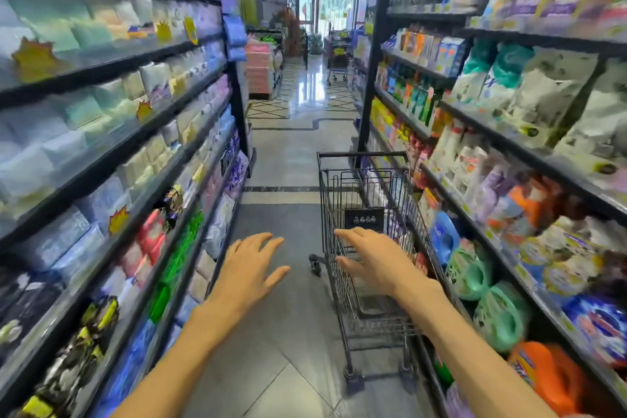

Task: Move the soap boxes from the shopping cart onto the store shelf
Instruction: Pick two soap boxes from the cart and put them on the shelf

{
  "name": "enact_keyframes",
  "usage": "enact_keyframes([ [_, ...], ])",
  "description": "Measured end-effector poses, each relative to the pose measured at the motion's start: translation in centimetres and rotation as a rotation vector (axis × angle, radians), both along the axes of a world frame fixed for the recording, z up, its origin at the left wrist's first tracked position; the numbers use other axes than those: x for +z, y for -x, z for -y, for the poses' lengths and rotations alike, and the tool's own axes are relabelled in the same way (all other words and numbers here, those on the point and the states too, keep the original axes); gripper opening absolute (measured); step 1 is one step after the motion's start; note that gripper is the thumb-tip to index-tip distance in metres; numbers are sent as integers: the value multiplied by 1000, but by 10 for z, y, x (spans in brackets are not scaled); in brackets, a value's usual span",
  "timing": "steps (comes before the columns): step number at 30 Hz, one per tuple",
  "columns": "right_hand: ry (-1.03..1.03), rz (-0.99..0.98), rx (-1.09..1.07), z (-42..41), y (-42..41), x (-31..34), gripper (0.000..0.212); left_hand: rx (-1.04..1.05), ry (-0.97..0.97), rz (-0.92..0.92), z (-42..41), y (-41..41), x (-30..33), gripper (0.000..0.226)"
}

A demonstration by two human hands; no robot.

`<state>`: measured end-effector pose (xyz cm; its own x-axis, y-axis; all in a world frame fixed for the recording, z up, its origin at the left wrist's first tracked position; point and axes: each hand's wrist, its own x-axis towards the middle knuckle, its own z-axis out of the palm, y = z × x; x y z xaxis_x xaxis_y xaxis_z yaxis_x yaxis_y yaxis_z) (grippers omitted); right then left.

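Head view: both hands, left [249,268] and right [375,260], reach toward the cart [364,214] with fingers spread, holding nothing. Soap boxes cannot be made out in its basket. Shelf [509,248] stocking appears not yet begun.

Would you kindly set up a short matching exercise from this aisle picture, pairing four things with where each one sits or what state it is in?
Things:
1. left hand
2. right hand
3. shopping cart
4. orange jug

Places or states:
A. on the low shelf at the right, nearest the camera
B. open, in front of the cart's near end
C. open, over the bare aisle floor, left of the cart
D. standing close along the right-hand shelving

Pairs: 1-C, 2-B, 3-D, 4-A
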<state>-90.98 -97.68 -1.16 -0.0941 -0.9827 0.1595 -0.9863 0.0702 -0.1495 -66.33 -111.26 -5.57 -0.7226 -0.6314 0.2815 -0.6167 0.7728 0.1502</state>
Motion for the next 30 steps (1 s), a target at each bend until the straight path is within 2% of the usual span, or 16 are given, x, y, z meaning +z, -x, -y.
enact_keyframes([
  [7,-65,0,-45,133,50,-14,60,-26,-29,9,137,52,-10,70],
  [13,-71,43,-185,245,99,-29,60,-152,-46,-1,272,119,-20,61],
  [16,-69,78,-281,284,128,-25,59,-255,-50,15,332,166,-13,64],
  [24,-1,76,-623,320,219,-27,60,-596,-54,8,419,323,-11,59],
  [30,-2,121,-881,319,294,-45,59,-827,-68,56,441,453,-32,56],
])
